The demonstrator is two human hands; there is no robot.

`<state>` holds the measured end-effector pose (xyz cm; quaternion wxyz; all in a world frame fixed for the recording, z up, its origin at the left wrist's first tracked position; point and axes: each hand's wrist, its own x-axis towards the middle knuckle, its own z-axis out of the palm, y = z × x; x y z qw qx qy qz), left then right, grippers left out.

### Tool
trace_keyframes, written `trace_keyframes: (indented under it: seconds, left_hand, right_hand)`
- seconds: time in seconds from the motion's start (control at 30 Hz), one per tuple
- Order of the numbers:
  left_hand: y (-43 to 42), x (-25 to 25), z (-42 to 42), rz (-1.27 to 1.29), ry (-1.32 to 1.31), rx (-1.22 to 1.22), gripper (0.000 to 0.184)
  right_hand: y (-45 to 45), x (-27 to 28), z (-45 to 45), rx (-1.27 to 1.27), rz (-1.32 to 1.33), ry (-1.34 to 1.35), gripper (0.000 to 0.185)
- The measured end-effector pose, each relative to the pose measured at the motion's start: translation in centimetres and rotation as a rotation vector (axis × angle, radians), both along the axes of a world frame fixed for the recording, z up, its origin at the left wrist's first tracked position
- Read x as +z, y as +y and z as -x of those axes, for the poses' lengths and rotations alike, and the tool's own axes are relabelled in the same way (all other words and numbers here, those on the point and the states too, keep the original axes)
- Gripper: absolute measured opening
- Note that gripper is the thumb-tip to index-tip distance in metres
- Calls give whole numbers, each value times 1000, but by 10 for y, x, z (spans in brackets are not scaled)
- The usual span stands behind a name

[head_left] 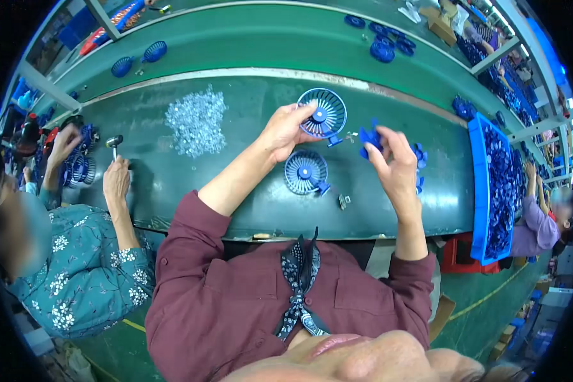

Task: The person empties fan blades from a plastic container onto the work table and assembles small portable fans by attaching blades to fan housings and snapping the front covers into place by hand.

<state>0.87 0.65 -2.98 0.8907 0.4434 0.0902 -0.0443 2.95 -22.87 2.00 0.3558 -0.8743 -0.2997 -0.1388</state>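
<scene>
My left hand [285, 132] grips a round dark blue fan housing [331, 118] by its rim, with the thumb over the edge and the open, slatted side facing up. To its right, my right hand [396, 162] holds a blue fan blade [367, 137] between thumb and fingers, apart from the housing. A second fan housing [305, 172] lies on the green table [254, 191] just below my left hand. Near it rests a small metal part [344, 201]. More blue fan blades [420, 156] lie behind my right hand, partly hidden by it.
A heap of small clear pieces [197, 121] lies left on the table. At right stands a blue crate [479, 191] full of fan blades. Behind runs a green conveyor [261, 41] carrying blue fan parts [382, 49]. A co-worker at left holds a hammer [114, 141].
</scene>
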Motion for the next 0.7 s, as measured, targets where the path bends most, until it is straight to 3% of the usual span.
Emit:
trace_keyframes:
  seconds: [0.2,0.4,0.5,0.53,0.6,0.63,0.7]
  left_hand:
    - [-14,8,10,-49,-10,-47,37]
    - [-27,5,17,-120,-120,10,36]
    - [-20,3,13,-449,-225,112,34]
    - [-14,1,10,-731,-241,125,34]
    - [-13,8,15,-751,-340,181,34]
    - [-12,9,16,-734,-356,136,34]
    - [-15,9,18,-787,-425,122,37]
  right_hand:
    - [44,2,4,176,129,-252,37]
    - [59,-15,-5,172,102,-241,36]
    - [57,-16,-1,190,43,-164,37]
    - [53,-14,-2,216,-35,-233,43]
    - [46,0,-2,114,16,-446,48]
    - [42,5,-5,119,2,-417,50]
    - [33,7,-10,204,25,95,49]
